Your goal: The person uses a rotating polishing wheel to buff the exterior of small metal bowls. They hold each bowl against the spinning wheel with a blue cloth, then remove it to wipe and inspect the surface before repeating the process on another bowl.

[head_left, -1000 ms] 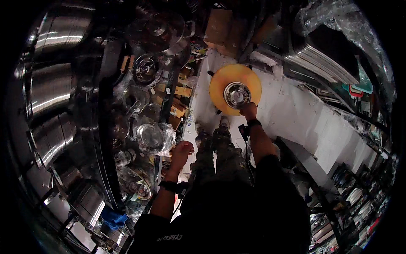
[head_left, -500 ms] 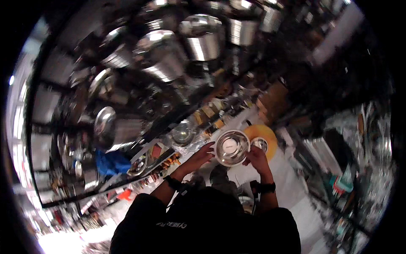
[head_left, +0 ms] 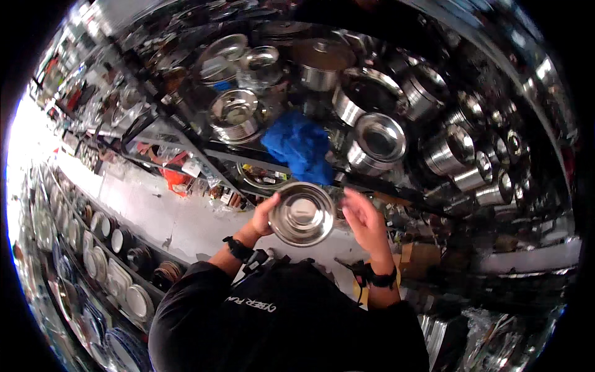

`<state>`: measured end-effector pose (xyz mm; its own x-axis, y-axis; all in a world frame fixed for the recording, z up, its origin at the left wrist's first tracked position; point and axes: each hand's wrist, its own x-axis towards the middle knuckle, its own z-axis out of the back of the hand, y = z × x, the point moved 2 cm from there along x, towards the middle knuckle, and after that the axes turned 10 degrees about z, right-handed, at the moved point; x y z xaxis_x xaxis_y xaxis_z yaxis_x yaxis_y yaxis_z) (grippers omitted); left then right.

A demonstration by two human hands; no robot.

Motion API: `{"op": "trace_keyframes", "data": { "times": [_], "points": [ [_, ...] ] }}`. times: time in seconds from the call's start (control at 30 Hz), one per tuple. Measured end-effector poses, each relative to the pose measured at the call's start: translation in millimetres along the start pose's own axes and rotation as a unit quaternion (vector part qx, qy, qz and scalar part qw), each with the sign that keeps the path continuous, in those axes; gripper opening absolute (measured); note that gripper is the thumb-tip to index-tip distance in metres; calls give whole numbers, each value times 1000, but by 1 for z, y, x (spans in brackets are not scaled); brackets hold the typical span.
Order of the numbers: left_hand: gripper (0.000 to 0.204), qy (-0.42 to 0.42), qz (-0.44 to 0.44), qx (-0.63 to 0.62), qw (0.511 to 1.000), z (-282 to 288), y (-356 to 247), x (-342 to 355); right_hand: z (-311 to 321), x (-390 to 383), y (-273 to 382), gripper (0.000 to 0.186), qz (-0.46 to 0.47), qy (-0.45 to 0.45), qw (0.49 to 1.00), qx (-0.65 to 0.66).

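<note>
A shiny round stainless steel bowl (head_left: 313, 230) is held in front of my body, its inside facing up. My left hand (head_left: 263, 216) grips its left rim, with the thumb at the edge and the other fingers mostly hidden beneath. To the right of the bowl, my right hand (head_left: 365, 222) is raised, slightly blurred, its fingers stretched out and apart from the rim. A crumpled blue cloth (head_left: 300, 147) hangs over the shelf edge just beyond the bowl.
Beyond the cloth, a dark shelf carries steel pots (head_left: 369, 93) and stacked steel bowls (head_left: 235, 118). At lower left stands a rack of plates (head_left: 139, 302). A cardboard box (head_left: 419, 260) sits at the right. Pale floor (head_left: 145, 214) shows between the racks.
The view has swung toward the blue cloth and the plate rack. My right hand, earlier at the bowl's right rim, is now away from it. The left hand keeps hold of the bowl.
</note>
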<state>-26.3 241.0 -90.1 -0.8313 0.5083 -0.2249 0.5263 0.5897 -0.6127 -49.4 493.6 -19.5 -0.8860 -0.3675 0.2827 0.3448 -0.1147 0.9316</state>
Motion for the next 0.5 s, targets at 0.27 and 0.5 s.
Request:
{"op": "trace_keyframes", "data": {
  "times": [0.27,0.5],
  "points": [
    [66,-84,-137,-87,983,64,-66,-97,-122,157,-35,71,44,27,874,-482],
    [57,-154,-237,-2,959,93,-97,-121,-126,157,-49,44,41,-36,942,-331]
  ]
}}
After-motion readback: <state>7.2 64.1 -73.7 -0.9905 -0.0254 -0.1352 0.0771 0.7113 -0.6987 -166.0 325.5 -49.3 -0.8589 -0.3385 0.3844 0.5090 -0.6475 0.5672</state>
